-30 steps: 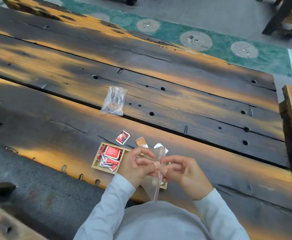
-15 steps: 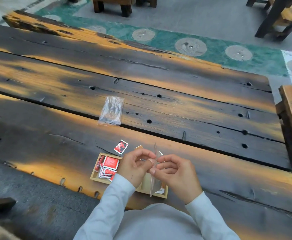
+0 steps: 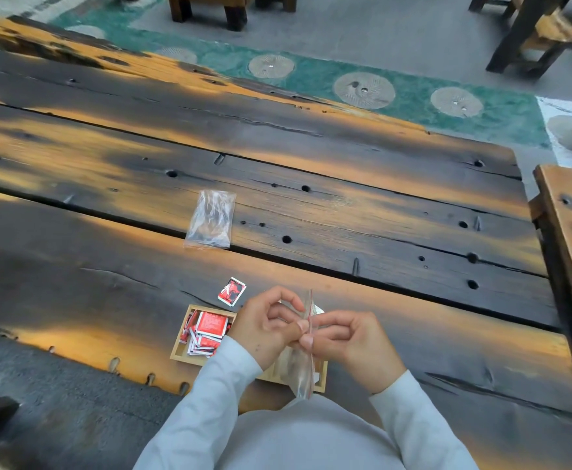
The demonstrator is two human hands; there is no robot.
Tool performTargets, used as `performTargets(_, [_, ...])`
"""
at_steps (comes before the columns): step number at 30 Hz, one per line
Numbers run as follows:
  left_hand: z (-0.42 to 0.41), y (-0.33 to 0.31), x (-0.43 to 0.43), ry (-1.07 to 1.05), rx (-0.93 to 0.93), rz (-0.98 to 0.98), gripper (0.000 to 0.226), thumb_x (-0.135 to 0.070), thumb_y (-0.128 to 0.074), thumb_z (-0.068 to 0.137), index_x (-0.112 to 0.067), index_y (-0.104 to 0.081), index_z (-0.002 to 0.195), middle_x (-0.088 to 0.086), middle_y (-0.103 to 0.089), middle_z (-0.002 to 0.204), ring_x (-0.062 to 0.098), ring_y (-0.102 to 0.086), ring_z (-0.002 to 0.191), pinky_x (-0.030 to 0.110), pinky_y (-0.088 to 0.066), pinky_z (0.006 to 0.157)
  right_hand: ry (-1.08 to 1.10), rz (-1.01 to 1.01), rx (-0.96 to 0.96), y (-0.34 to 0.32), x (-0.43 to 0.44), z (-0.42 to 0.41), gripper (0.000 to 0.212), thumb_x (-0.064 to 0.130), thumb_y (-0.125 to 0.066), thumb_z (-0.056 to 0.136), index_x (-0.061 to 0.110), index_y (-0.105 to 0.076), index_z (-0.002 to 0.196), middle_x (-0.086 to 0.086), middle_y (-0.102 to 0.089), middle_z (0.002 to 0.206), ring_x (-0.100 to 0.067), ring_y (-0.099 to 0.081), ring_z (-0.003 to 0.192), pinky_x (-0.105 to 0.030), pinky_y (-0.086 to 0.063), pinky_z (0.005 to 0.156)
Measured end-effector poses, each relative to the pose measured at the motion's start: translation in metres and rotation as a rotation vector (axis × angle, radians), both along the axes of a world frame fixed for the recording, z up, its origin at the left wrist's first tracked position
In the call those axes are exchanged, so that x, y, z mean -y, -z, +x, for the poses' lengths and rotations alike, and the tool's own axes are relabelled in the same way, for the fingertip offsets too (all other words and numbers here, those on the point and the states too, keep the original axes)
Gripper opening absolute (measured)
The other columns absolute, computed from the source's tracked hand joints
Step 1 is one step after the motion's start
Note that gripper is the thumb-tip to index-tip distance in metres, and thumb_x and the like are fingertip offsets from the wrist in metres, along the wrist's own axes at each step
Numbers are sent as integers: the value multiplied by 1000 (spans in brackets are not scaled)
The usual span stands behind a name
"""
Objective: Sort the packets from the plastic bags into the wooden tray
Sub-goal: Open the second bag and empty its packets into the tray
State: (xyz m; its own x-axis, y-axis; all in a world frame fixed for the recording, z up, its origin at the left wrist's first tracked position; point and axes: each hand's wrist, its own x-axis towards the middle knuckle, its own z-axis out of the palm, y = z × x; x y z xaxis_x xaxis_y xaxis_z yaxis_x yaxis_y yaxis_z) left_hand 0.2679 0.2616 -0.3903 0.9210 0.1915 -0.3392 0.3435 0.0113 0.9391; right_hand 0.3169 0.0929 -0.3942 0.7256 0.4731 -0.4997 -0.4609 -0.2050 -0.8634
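Packets (image 3: 206, 334) sit in the wooden tray (image 3: 177, 351), one stray packet (image 3: 231, 291) just beyond it. Left hand (image 3: 264, 329) and right hand (image 3: 349, 337) pinch a plastic bag (image 3: 300, 368) above the tray; second bag (image 3: 211, 219) lies farther beyond.

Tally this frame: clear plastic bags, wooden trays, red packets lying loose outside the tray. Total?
Clear plastic zip bags: 2 (flat bag on the dark plank table; held bag pinched by left hand and right hand)
Light wooden tray: 1
Loose red-and-white packet beyond the tray: 1
Total: 4; the red packet pile in the tray overlaps too much to count.
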Motion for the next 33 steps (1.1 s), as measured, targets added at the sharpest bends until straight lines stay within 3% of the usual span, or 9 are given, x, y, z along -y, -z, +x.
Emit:
performTargets(5, [-1,0,0,42,33,38,27,3,-65,82,-21,-60,93,17,-69,74,24,-69,64,36,-60,66,11,73,-96,7,2,2,29,13,-77,74,-3,-75,99,-25,-77,88,-30,-76,80,-36,-62,72])
performTargets(8, [-3,6,0,51,35,70,27,0,-62,81,-24,-61,94,21,-68,76,23,-67,64,37,-60,68,-19,26,-85,8,4,3,14,11,-81,77,2,-77,87,-19,-76,77,-26,-73,69,-33,-62,68])
performTargets(12, [-2,21,5,23,-65,110,19,-5,-64,83,-17,-57,95,17,-64,71,25,-65,61,46,-58,68,-74,-157,70,13,1,2,13,8,-74,88,-1,-73,79,-10,-70,60,-20,-66,55,-29,-58,56])
performTargets(16, [-7,25,16,13,-189,148,28,-37,-74,79,-13,-61,81,5,-63,62,22,-64,49,31,-53,51,-108,-222,266,15,-2,-1,13,6,-66,91,8,-75,81,-9,-69,59,-15,-68,57,-29,-60,61])
performTargets(19, [-12,26,21,42,-120,202,27,-32,-62,89,-12,-59,72,1,-62,55,20,-61,46,36,-56,53,-152,-281,355,15,-2,-1,13,15,-68,92,11,-74,81,-12,-73,64,-16,-72,59,-33,-63,64])
performTargets(22, [-12,26,23,92,-54,357,31,-40,-51,89,-15,-54,71,0,-60,54,21,-59,52,34,-52,58,-128,-262,286,16,2,-1,13,12,-68,90,8,-72,78,-9,-70,59,-19,-69,55,-39,-63,63])
performTargets(26, [-12,36,-5,56,-10,756,27,-36,-50,86,-20,-45,65,-2,-44,50,28,-45,59,33,-38,57,-17,-530,461,24,29,14,20,21,-65,85,20,-69,65,-4,-70,56,-21,-67,54,-40,-60,65])
performTargets(30, [-9,36,-11,188,-36,910,28,-30,-52,92,-23,-39,67,-1,-44,56,28,-42,62,33,-33,56,-124,-656,485,22,32,16,19,27,-64,84,20,-68,67,2,-70,57,-16,-69,63,-35,-59,70])
performTargets(33, [-4,32,-11,173,-34,933,27,-31,-51,92,-21,-42,69,2,-50,59,30,-49,64,33,-33,56,-140,-617,421,17,31,17,16,18,-65,82,17,-69,67,-2,-72,57,-14,-71,57,-34,-62,68])
